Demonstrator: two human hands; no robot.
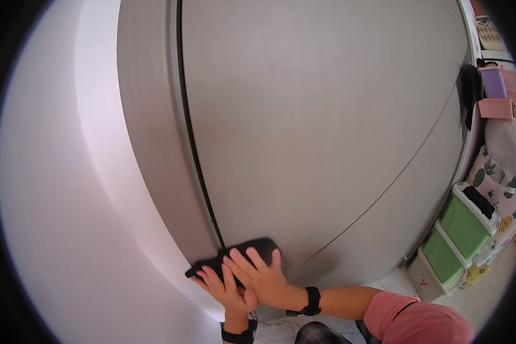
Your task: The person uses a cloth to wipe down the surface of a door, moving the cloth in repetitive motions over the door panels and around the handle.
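A black cloth (258, 248) lies bunched against the lower part of a grey door (318, 129), across the dark gap (193, 142) between the door and its frame (148, 112). My right hand (262, 277) presses flat on the cloth with fingers spread. Beside it, on the cloth's left part, my left hand (228, 290) holds it down with the fingertips near the frame's outer edge. The two hands touch, and the palms hide some of the cloth. Each wrist wears a black band.
White wall (69, 206) borders the frame on the left. At right stand stacked green and white storage boxes (464, 219), by a pineapple-print fabric (486, 172). Pink bins (496, 108) and a purple bin (493, 81) sit higher up. A dark object (471, 94) is at the door's far edge.
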